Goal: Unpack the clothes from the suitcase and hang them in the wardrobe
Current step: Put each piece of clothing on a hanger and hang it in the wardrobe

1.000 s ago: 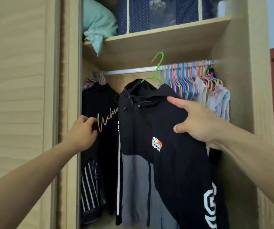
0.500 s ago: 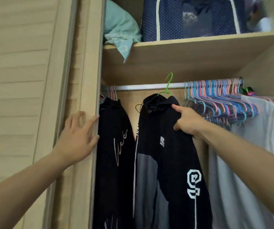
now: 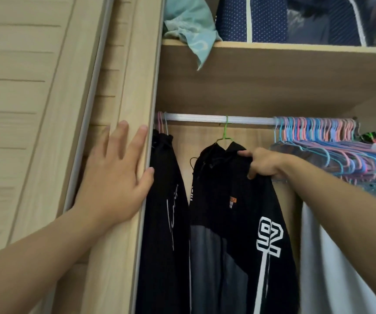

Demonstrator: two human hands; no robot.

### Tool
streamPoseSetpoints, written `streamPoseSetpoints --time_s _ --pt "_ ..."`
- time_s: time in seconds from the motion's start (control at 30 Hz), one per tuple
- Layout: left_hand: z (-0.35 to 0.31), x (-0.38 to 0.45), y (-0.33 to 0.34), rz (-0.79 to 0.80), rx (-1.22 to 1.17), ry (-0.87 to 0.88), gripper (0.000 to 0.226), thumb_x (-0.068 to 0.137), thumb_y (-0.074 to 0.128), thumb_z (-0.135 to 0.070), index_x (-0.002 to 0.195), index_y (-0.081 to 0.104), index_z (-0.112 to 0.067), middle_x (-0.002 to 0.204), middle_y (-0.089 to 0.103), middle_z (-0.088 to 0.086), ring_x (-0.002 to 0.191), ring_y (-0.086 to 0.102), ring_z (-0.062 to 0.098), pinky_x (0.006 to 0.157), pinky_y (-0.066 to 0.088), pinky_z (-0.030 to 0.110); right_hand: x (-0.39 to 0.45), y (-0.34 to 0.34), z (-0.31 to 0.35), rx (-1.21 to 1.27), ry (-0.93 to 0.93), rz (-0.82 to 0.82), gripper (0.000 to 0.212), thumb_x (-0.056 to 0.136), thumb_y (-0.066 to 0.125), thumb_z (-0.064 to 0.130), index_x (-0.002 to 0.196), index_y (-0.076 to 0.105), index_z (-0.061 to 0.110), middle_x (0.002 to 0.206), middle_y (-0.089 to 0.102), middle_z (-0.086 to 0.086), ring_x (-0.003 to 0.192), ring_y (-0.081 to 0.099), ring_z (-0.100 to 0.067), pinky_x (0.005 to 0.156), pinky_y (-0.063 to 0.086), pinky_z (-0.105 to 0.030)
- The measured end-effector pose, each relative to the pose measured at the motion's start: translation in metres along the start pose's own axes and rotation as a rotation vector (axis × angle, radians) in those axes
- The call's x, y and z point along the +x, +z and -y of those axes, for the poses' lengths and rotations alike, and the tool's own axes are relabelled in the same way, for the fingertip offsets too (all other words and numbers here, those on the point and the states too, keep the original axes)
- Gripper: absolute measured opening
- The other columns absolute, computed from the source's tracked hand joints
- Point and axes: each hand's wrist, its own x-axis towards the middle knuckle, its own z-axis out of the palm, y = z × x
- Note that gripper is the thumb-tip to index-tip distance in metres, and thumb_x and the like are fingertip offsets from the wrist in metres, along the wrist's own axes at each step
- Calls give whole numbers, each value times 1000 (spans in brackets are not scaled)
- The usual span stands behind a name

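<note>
Left hand (image 3: 116, 175) flat, fingers straight, pressed on wardrobe frame (image 3: 134, 105); thumb at frame's inner edge, beside black top (image 3: 166, 211). Right hand (image 3: 261, 163) curled, gripping shoulder of hoodie (image 3: 234, 223). Hoodie hangs on green hanger (image 3: 225, 130), up-left of right hand; hook looks seated on rail (image 3: 205, 117). Bunched hangers (image 3: 332, 143) right of that hand. Above, shelf (image 3: 273, 45) with teal cloth (image 3: 191, 26) and blue bag (image 3: 252, 19).

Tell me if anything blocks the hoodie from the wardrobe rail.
Nothing visible does. The green hanger already hooks over the rail, the right hand grips the hoodie at its shoulder, and the left hand rests on the wardrobe frame.
</note>
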Motion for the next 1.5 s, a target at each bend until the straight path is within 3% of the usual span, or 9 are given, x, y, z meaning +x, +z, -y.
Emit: streamPoseSetpoints --time_s 0.27,0.43,0.7,0.83,0.9,1.0,1.1,1.23,1.5 --pt "-1 -1 0 -8 6 8 76 94 38 -53 162 17 -25 164 20 16 150 15 41 123 17 52 -7 4 -19 173 -53 -140 97 76 73 -11 153 35 32 129 58 -8 104 60 -23 71 52 -24" --pt "-4 -1 0 -19 1 14 75 94 36 -53 161 19 -24 163 21 17 150 15 42 124 17 53 -16 20 1 351 -111 -87 90 79 71 -14 153 38 27 112 65 1 91 63 -9 59 52 -14" --pt "-5 -3 -1 -13 -3 9 75 94 34 -52 161 19 -22 163 21 16 148 20 43 124 19 53 -24 87 138 352 -332 -28 64 91 58 -10 149 40 9 121 59 -4 105 55 -17 73 47 -13" --pt "-6 0 -3 5 14 0 76 92 37 -50 159 22 -18 160 24 18 145 24 46 122 23 55 -29 92 129 399 -351 187 107 82 74 -2 159 8 31 146 47 1 130 49 -19 108 46 -37" --pt "-14 6 -5 9 22 -38 73 87 42 -44 153 30 -14 152 32 19 141 30 46 119 27 57 -38 78 109 391 -383 222 95 86 74 5 158 18 32 140 48 7 131 51 -16 109 44 -34" --pt "-35 13 -5 -32 -23 -159 64 75 57 -29 133 42 -7 139 42 22 132 36 49 112 33 59 -46 35 59 -56 -349 -205 32 97 61 22 128 65 16 121 67 1 113 61 -15 94 47 -24" --pt "-49 10 0 -97 -54 -200 67 69 65 -16 131 43 -2 138 41 25 130 35 54 107 33 64 -46 -11 -5 -973 -25 -710 25 92 54 21 109 69 13 114 64 -12 114 52 -35 100 43 -44" --pt "-49 9 4 -116 -45 -189 71 68 64 -13 135 42 -1 141 40 26 131 32 56 104 34 65 -60 -47 -45 -1208 280 -625 30 95 49 23 121 64 19 124 61 -8 120 47 -31 102 37 -43" --pt "-46 6 4 -102 -38 -179 73 71 65 -13 139 42 -1 143 39 26 132 32 56 103 35 64 -50 -42 -39 -1029 212 -596 18 89 53 15 101 66 19 103 71 -5 98 67 -27 99 38 -42"
